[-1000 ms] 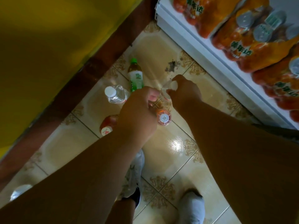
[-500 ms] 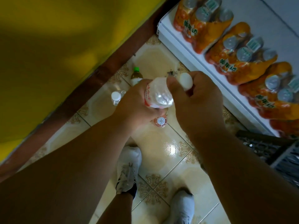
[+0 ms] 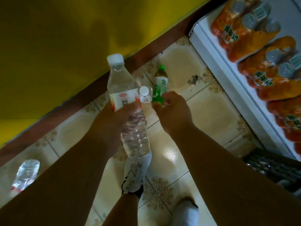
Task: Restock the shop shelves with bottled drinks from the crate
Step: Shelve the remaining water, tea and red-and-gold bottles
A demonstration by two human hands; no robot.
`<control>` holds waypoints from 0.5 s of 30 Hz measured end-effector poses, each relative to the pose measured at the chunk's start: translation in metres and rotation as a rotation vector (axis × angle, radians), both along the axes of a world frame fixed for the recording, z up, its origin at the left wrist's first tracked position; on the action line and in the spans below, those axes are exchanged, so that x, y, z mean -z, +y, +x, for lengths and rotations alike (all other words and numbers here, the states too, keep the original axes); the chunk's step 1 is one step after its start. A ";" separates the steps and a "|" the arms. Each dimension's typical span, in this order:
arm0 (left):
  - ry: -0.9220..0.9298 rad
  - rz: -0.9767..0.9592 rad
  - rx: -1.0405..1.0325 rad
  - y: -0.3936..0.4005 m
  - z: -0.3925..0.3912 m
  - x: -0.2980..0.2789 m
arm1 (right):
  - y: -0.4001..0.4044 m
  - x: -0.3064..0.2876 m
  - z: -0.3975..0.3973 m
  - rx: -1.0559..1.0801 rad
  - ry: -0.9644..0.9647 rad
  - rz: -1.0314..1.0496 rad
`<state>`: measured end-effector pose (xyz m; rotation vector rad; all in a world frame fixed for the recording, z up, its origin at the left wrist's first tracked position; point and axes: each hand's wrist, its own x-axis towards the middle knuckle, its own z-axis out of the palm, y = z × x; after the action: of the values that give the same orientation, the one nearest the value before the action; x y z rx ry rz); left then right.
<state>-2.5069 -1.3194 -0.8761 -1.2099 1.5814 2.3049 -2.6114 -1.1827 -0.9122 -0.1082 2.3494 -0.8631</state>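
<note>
My left hand [image 3: 112, 126] grips a clear water bottle [image 3: 123, 88] with a white cap and a red-and-white label, held tilted above the floor. A green-capped bottle with a green label [image 3: 160, 82] stands on the tiled floor. My right hand [image 3: 172, 113] is at its lower part, thumb and fingers curled round it. A small clear bottle with a white cap [image 3: 144, 93] stands just left of the green one. The dark crate [image 3: 270, 168] shows at the right edge, behind my right forearm.
A white shelf [image 3: 216, 51] on the right holds shrink-wrapped packs of orange drink [image 3: 263, 82]. Another clear bottle [image 3: 26, 173] lies on the floor at lower left. A yellow wall with brown skirting [image 3: 78, 98] runs along the left. My white shoes [image 3: 135, 175] stand below.
The right hand left the water bottle's cap and went down to the green bottle. The left hand alone now holds the water bottle, turned so its cap points away.
</note>
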 end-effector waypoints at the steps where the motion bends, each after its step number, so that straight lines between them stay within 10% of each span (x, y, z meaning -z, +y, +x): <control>1: -0.016 0.022 -0.022 -0.005 0.005 0.003 | -0.009 0.009 -0.002 -0.029 -0.026 0.032; 15: -0.102 -0.003 0.053 -0.025 0.006 0.034 | -0.059 0.110 -0.022 -0.212 -0.126 0.096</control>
<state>-2.5005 -1.3441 -0.9098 -1.2484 1.5640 2.1731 -2.6339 -1.2421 -1.0223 -0.2502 2.2097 -0.6347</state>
